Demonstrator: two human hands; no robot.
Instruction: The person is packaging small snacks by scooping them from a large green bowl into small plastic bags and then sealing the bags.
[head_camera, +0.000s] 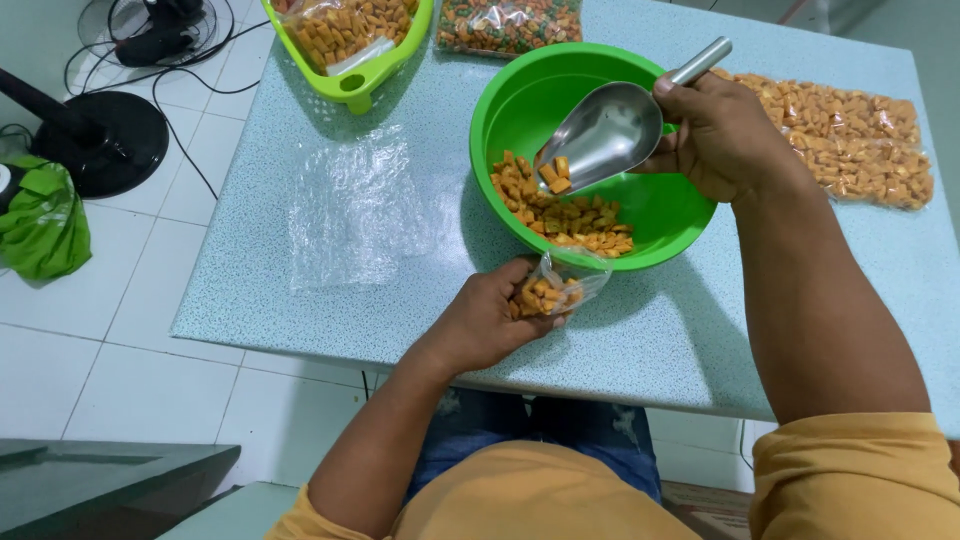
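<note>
While the right hand (725, 135) grips a metal scoop (600, 135) by its handle over the green bowl (520, 100), I note the left hand (495, 315) pinching a small clear bag (560, 290) of orange snack pieces at the table edge. Bag judged light, floppy, slippery; hold near mouth.

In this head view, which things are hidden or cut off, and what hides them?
- Small clear bag: its lower part is covered by the left hand.
- Scoop: the handle's middle is inside the right hand.
- Green basket and the mixed snack packet: cut off by the top edge.
- Green bowl: its right rim is behind the right hand.
</note>
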